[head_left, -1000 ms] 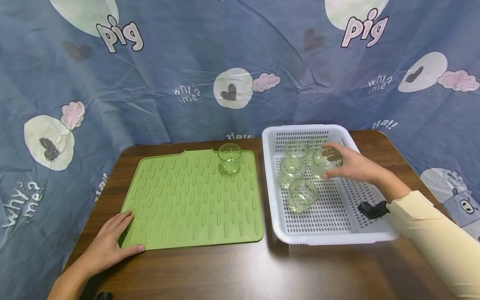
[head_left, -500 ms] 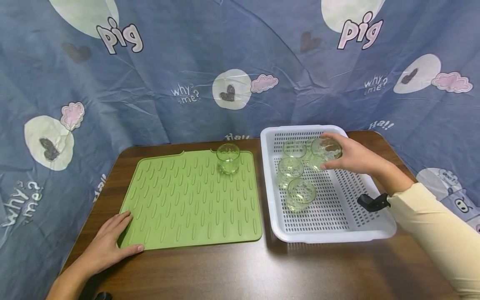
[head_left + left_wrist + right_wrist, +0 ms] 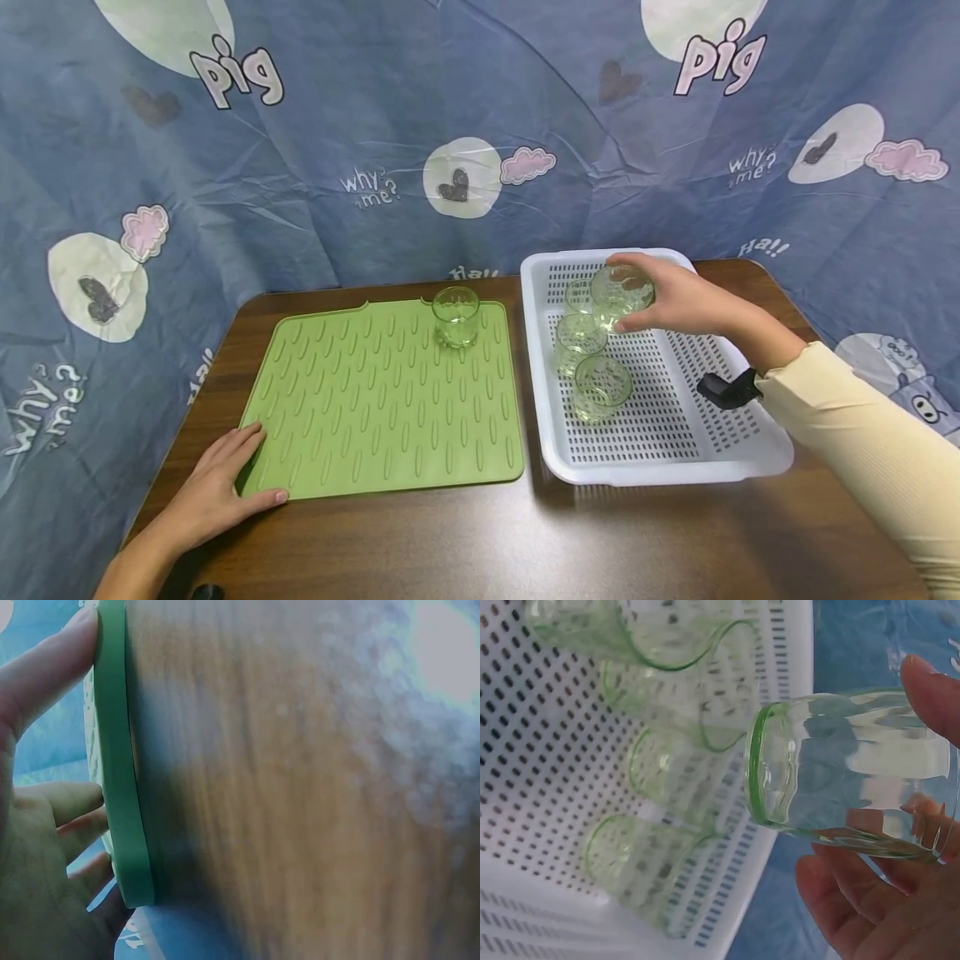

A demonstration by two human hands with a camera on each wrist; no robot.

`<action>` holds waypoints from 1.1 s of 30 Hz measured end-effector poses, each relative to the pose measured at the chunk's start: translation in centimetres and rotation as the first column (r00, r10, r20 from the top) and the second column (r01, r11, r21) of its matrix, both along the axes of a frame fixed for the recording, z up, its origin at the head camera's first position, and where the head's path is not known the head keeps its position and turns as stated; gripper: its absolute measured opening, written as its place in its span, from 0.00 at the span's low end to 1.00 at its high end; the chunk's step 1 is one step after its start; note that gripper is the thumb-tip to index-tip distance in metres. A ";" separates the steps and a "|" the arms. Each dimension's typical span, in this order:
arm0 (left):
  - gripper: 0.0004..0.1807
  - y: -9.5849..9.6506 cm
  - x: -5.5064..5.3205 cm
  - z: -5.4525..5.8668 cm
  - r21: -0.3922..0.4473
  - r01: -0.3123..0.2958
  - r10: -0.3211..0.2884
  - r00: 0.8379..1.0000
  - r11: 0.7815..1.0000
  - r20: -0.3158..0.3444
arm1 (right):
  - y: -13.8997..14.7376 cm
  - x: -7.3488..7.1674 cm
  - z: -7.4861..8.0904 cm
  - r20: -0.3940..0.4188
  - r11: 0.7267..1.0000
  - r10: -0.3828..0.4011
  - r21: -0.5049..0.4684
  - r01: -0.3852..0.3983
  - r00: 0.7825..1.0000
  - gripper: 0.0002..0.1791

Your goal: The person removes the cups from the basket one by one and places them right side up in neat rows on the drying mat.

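Glass (image 3: 622,296) was clamped between right hand (image 3: 678,300) thumb and fingers above the basket (image 3: 675,475), near its far edge. Left hand (image 3: 213,492), thumb spread from fingers, touched the mat (image 3: 382,400) at its near left corner.

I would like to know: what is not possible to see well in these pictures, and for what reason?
Head view: the back-left glass in the basket is partly behind the held glass.
Head view: a dark object is cut off by the bottom edge.
Right wrist view: the upper-left glass is cut off by the top edge.
Left wrist view: the tabletop is blurred; the edge of the green mat hides most of its top.
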State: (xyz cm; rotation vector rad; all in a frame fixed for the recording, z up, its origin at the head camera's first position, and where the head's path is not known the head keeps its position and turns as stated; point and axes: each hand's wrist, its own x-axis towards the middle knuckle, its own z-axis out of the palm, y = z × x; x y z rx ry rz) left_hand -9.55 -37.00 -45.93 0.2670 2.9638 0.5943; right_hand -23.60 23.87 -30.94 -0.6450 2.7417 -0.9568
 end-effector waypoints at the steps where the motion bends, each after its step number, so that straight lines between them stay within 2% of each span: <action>1: 0.55 0.0 0.0 0.0 0.000 -0.001 0.001 1.000 1.000 0.001 | -0.3 -0.1 0.1 -0.006 1.000 0.004 0.005 -0.004 1.000 0.49; 6: 0.55 0.0 0.1 0.0 0.001 -0.006 0.006 1.000 1.000 0.000 | -2.1 -0.4 0.7 -0.030 0.999 0.021 0.050 -0.019 0.999 0.50; 10: 0.55 0.0 0.1 0.0 0.005 -0.008 0.008 1.000 1.000 0.001 | -3.5 -0.5 1.0 -0.016 0.996 0.050 0.071 -0.049 0.999 0.50; 21: 0.56 0.1 0.0 0.1 -0.001 -0.006 0.006 1.000 1.000 -0.016 | -6.3 -0.9 1.1 -0.014 0.990 0.139 0.039 -0.138 0.990 0.49; 33: 0.56 0.2 0.0 0.2 -0.002 -0.011 0.011 1.000 1.000 0.002 | -11.4 -1.0 0.9 0.017 0.972 0.231 0.051 -0.231 0.973 0.55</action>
